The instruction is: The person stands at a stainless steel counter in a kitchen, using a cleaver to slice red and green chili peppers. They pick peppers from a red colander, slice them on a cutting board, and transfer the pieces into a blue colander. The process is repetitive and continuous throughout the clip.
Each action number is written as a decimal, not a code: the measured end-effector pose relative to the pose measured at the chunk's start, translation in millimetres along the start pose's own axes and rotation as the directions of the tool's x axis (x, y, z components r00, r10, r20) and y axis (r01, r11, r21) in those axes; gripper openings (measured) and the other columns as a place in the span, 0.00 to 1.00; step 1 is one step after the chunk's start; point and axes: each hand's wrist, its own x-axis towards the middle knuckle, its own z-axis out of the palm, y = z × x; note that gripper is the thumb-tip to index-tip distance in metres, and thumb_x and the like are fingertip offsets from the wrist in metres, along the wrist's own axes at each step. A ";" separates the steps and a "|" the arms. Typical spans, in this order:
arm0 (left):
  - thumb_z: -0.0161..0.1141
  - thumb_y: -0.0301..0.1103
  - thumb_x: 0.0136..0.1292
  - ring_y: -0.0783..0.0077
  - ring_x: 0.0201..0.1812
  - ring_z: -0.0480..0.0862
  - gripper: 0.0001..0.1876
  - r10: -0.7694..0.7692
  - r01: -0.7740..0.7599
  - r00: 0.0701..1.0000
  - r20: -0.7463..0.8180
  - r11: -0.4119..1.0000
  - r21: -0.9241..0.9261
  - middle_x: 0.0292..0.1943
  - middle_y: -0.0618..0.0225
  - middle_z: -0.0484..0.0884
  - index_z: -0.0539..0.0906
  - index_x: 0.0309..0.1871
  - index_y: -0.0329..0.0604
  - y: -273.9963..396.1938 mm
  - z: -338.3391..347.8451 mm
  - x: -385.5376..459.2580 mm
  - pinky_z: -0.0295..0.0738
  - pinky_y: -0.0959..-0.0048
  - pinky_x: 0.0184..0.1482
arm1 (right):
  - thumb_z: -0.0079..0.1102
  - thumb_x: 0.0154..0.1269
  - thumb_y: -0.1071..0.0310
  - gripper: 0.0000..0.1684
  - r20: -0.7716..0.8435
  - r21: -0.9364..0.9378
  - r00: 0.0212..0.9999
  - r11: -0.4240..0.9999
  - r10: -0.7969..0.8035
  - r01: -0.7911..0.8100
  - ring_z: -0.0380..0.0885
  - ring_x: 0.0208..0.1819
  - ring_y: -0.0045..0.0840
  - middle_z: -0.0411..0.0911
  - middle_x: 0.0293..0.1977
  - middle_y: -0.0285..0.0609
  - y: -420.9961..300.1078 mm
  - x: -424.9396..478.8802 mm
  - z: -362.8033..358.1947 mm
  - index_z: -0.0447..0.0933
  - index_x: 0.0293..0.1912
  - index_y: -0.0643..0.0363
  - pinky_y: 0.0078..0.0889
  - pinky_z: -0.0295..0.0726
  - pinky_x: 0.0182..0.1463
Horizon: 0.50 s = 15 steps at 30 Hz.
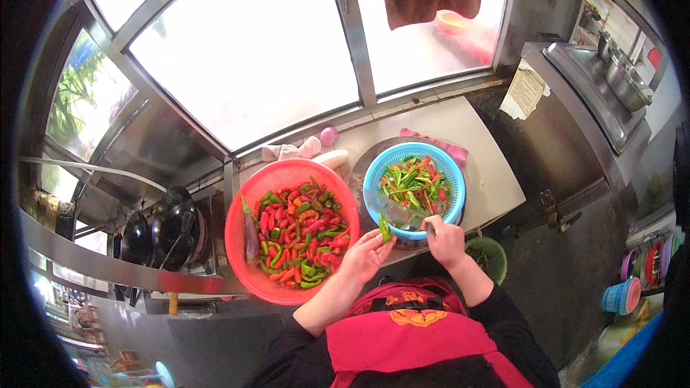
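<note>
My left hand (368, 250) pinches a green pepper (385, 228) upright at the near-left rim of a blue plastic basket (368, 172). Over that basket my right hand (446, 240) is closed around the handle of what looks like a broad-bladed knife (396, 211); its blade is blurred and points left across the basket. Beneath the blade lie cut green and red pepper pieces (412, 180). To the left stands a large red plastic basket (237, 275) heaped with whole red and green peppers (302, 226). An eggplant (251, 237) rests along its left side.
The blue basket sits on a dark round board (360, 170) on a pale counter (493, 183). Behind lie a pink cloth (455, 151), a purple onion (329, 136) and a white cloth (291, 150). A green bucket (493, 258) stands below right; dark woks (172, 229) are at left.
</note>
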 end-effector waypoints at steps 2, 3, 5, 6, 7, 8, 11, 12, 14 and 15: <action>0.56 0.32 0.70 0.62 0.53 0.83 0.14 0.050 -0.050 0.995 -0.091 0.999 0.001 0.52 0.57 0.83 0.76 0.55 0.35 -9.0 -19.0 10.5 0.81 0.69 0.56 | 0.58 0.57 0.76 0.10 0.036 0.037 0.992 0.992 -0.122 0.121 0.81 0.25 0.40 0.80 0.24 0.41 -16.7 -6.7 -1.6 0.75 0.40 0.54 0.40 0.78 0.29; 0.59 0.32 0.68 0.63 0.50 0.85 0.12 0.075 -0.080 0.983 -0.165 0.997 -0.022 0.49 0.59 0.83 0.78 0.51 0.37 -13.6 -27.6 15.5 0.82 0.70 0.55 | 0.58 0.56 0.77 0.11 0.046 0.074 0.982 0.981 -0.185 0.181 0.81 0.24 0.38 0.80 0.23 0.40 -23.2 -10.5 1.6 0.75 0.40 0.54 0.39 0.78 0.28; 0.58 0.38 0.68 0.62 0.49 0.84 0.18 0.005 0.023 0.986 0.167 0.986 -0.163 0.49 0.57 0.84 0.77 0.56 0.36 -12.0 -5.1 9.9 0.80 0.63 0.55 | 0.64 0.51 0.77 0.16 -0.038 0.094 0.949 0.944 -0.314 0.316 0.80 0.21 0.33 0.78 0.21 0.39 -34.0 -16.5 6.7 0.76 0.42 0.57 0.34 0.77 0.26; 0.57 0.43 0.68 0.58 0.53 0.83 0.22 -0.028 0.082 0.960 0.280 0.980 -0.183 0.54 0.55 0.82 0.76 0.58 0.36 -13.9 -23.0 17.7 0.77 0.59 0.59 | 0.64 0.51 0.77 0.16 -0.055 0.102 0.942 0.936 -0.332 0.336 0.79 0.21 0.33 0.77 0.20 0.39 -39.5 -16.4 6.5 0.76 0.42 0.58 0.33 0.77 0.25; 0.57 0.48 0.68 0.55 0.57 0.81 0.25 -0.057 0.143 0.920 0.388 0.970 -0.197 0.58 0.53 0.80 0.76 0.59 0.36 -15.3 -40.2 25.2 0.73 0.55 0.63 | 0.65 0.50 0.77 0.17 -0.072 0.110 0.934 0.928 -0.349 0.355 0.79 0.21 0.33 0.77 0.20 0.39 -42.6 -16.4 6.4 0.76 0.42 0.58 0.33 0.76 0.24; 0.57 0.48 0.68 0.55 0.57 0.81 0.25 -0.060 0.128 0.937 0.344 0.975 -0.181 0.57 0.53 0.81 0.77 0.59 0.36 -13.4 -29.8 19.9 0.74 0.54 0.63 | 0.65 0.50 0.77 0.17 -0.073 0.123 0.936 0.928 -0.344 0.351 0.79 0.21 0.33 0.76 0.20 0.39 -40.7 -17.2 7.7 0.76 0.42 0.58 0.33 0.76 0.24; 0.56 0.46 0.69 0.57 0.57 0.81 0.24 -0.046 0.090 0.959 0.281 0.985 -0.145 0.55 0.53 0.81 0.77 0.59 0.35 -12.2 -7.3 10.7 0.75 0.56 0.62 | 0.64 0.49 0.78 0.18 -0.093 0.134 0.934 0.925 -0.346 0.356 0.79 0.21 0.33 0.76 0.20 0.39 -32.4 -17.5 8.8 0.75 0.43 0.58 0.33 0.76 0.24; 0.56 0.43 0.69 0.59 0.57 0.81 0.23 -0.020 0.064 0.958 0.286 0.987 -0.146 0.56 0.54 0.81 0.76 0.59 0.35 -11.8 -5.8 7.3 0.75 0.59 0.62 | 0.64 0.49 0.78 0.19 -0.105 0.146 0.928 0.918 -0.357 0.369 0.79 0.21 0.33 0.76 0.20 0.39 -33.4 -11.5 4.7 0.75 0.43 0.58 0.33 0.76 0.24; 0.55 0.34 0.70 0.60 0.58 0.80 0.19 0.042 0.025 0.972 0.232 0.961 -0.277 0.55 0.55 0.80 0.74 0.60 0.31 -12.2 -1.4 0.5 0.77 0.64 0.61 | 0.62 0.50 0.77 0.19 -0.113 0.108 0.936 0.932 -0.334 0.346 0.79 0.22 0.34 0.77 0.21 0.40 -20.3 -9.2 7.2 0.75 0.45 0.58 0.35 0.76 0.25; 0.54 0.32 0.70 0.59 0.58 0.80 0.19 -0.015 0.070 0.978 0.206 0.962 -0.264 0.55 0.55 0.80 0.74 0.60 0.31 -9.8 0.6 1.4 0.78 0.65 0.61 | 0.60 0.52 0.77 0.18 -0.104 0.022 0.958 0.963 -0.266 0.269 0.80 0.23 0.36 0.78 0.22 0.41 -8.6 -10.5 11.1 0.75 0.45 0.56 0.37 0.77 0.27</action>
